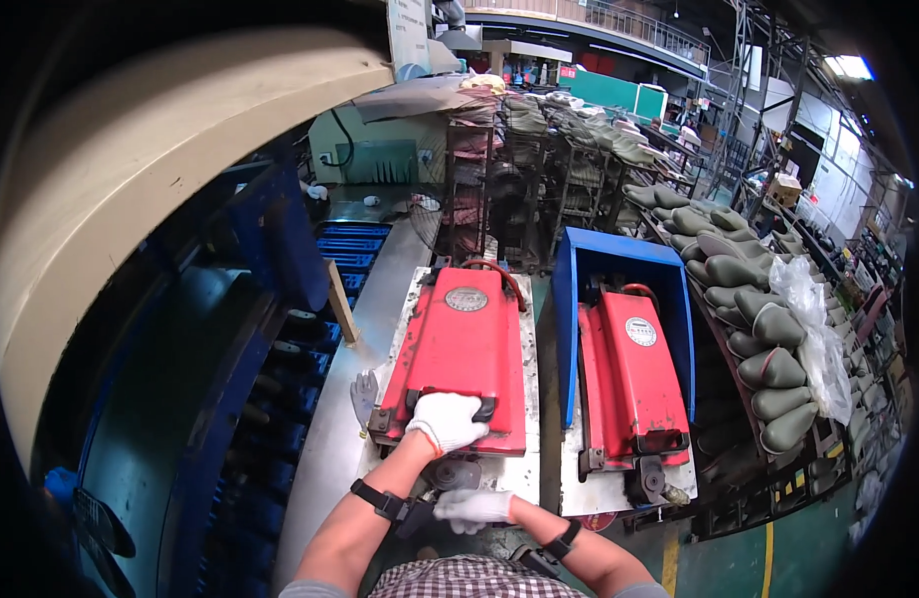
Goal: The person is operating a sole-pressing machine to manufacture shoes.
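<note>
My left hand (450,423), in a white knit glove, is closed over the black handle (486,409) at the front of a red press lid (466,334). The lid lies down on its pale base plate. My right hand (474,508), also gloved in white, is just below a dark round metal fitting (458,472) at the machine's front. Its fingers point left, loosely bent and slightly apart, and I see nothing in them. Whatever lies inside the press is hidden. A grey glove-like piece (363,396) lies by the machine's left edge.
A second red press (634,374) stands at right within a blue metal hood (624,251). Beyond it, olive-green boots (768,369) and clear plastic film (813,339) cover a rack. At left are a beige machine frame (180,140) and blue slatted trays (350,244).
</note>
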